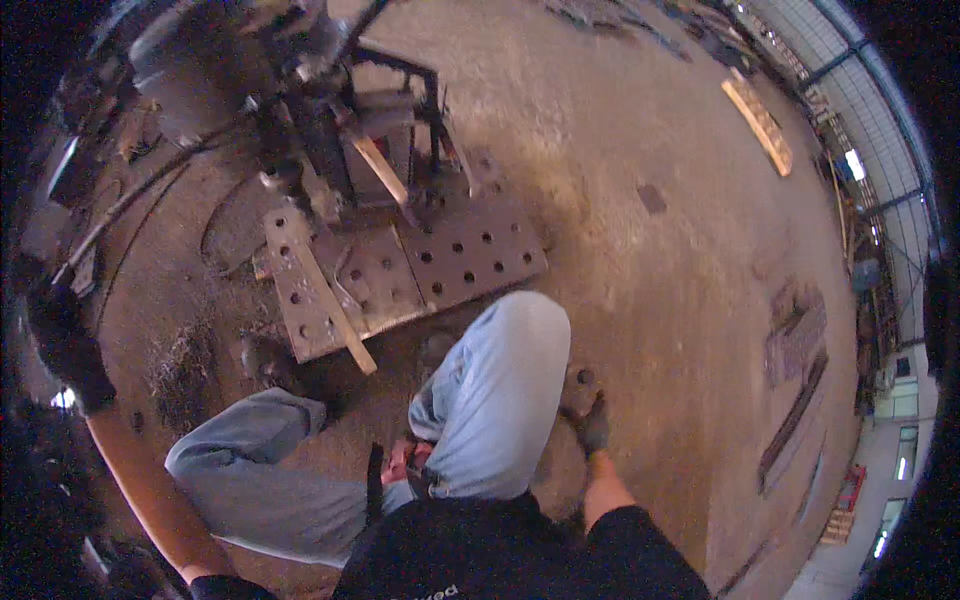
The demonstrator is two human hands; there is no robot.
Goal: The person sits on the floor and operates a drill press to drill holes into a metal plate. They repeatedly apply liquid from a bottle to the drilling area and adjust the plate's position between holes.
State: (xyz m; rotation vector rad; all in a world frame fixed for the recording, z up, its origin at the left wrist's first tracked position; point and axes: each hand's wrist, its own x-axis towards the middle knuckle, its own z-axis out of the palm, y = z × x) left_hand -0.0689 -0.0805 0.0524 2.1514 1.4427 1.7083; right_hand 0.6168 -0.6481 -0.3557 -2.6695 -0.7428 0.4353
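Steadiness counts most here: the right hand [592,430] appears to hold a small plate [575,390] with a dark hole, gripped at its near edge just beside the right knee [530,325], and a firm hold with the fingers clear of that hole would suit it best. The left hand [70,345] is at the low end of a long bar [103,227] leading up to the machine [185,80]; the dim rim hides its fingers, so I cannot tell whether they close round it. If they do, a smooth pull should beat a jerk. A wooden stick [335,308] overhangs the holed table [455,265], so knees are better kept off its end.
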